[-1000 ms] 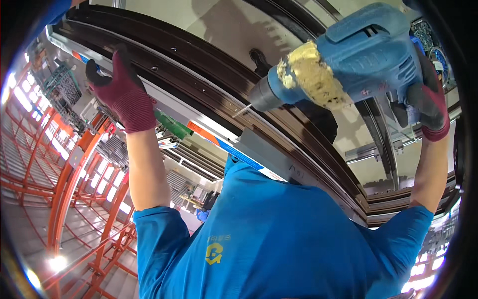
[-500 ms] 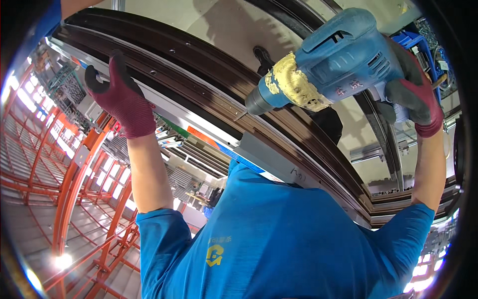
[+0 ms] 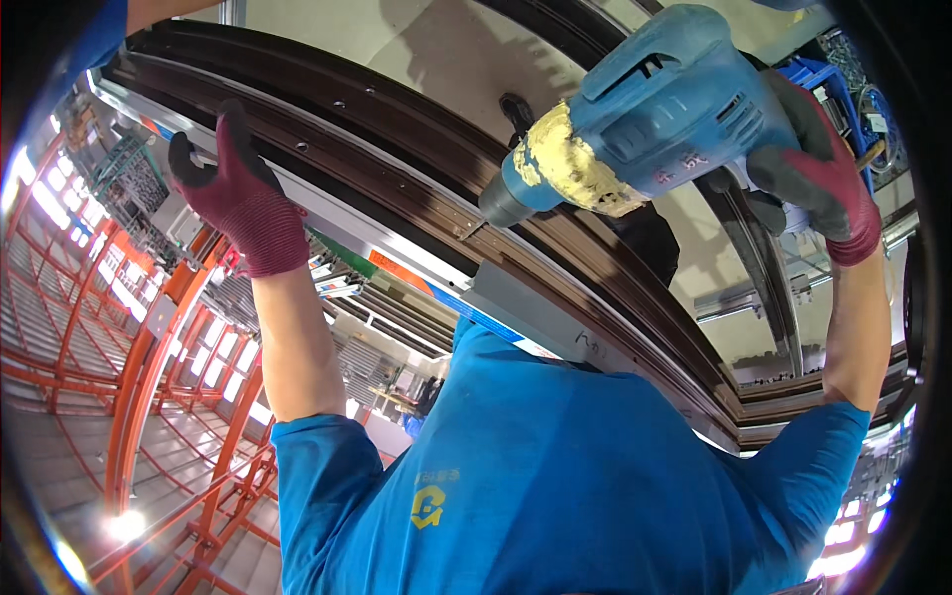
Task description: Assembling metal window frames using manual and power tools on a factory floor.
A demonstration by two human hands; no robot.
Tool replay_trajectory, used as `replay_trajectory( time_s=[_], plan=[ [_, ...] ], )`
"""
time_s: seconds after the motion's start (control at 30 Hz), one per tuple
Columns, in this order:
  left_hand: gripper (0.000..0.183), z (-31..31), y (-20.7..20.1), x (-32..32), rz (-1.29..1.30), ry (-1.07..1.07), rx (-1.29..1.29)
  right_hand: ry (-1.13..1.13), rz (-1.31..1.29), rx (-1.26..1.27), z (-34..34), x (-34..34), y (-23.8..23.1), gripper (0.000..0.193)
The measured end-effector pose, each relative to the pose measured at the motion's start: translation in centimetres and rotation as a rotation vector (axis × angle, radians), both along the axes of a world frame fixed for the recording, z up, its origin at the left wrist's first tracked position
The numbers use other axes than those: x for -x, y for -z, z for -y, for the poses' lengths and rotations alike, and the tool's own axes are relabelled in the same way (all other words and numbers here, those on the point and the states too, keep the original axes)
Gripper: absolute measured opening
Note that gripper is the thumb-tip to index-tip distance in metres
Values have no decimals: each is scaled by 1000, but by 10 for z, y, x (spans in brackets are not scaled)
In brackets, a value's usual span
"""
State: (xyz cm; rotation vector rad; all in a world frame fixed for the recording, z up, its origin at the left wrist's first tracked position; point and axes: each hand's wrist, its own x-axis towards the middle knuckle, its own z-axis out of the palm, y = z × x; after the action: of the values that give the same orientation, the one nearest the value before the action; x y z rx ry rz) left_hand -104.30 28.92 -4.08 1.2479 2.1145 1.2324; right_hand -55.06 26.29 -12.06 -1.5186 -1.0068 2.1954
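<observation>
My right hand (image 3: 818,174), in a maroon glove with a dark grey palm, grips the handle of a blue power drill (image 3: 659,114). Crumpled yellow tape (image 3: 565,164) wraps the drill's front. Its dark chuck (image 3: 504,201) points left and down, and the bit's tip meets or nearly meets a dark brown metal frame profile (image 3: 416,203). At the profile's near edge is my left hand (image 3: 236,193), gloved alike, thumb stretched over the profile and fingers apart from it. Whether the left fingertips press on the edge cannot be made out.
A grey angled piece (image 3: 535,312) lies along the frame near my body. Beyond is a blue crate (image 3: 818,74) at the far right. Part of another person's arm (image 3: 164,10) shows at the top left. Red steel structures (image 3: 149,357) stand to the left.
The drill and my right hand have shifted slightly left and up, the bit's tip with them along the profile. My left hand stays nearly in place.
</observation>
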Motion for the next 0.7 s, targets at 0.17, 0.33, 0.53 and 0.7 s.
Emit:
replay_trajectory(
  time_s=[0.17, 0.33, 0.53, 0.7],
  plan=[
    [62, 4, -2, 5, 2, 66, 19, 24, -29, 24, -2, 0, 1, 82],
    [60, 1, -2, -7, 89, 32, -18, -102, -45, -229, 5, -14, 21, 83],
    [60, -1, -4, -4, -35, 54, 26, 48, -125, 28, 0, 33, -15, 83],
    [58, 1, -1, -1, 72, 106, -9, 103, -146, 45, 1, 33, -16, 81]
  ],
)
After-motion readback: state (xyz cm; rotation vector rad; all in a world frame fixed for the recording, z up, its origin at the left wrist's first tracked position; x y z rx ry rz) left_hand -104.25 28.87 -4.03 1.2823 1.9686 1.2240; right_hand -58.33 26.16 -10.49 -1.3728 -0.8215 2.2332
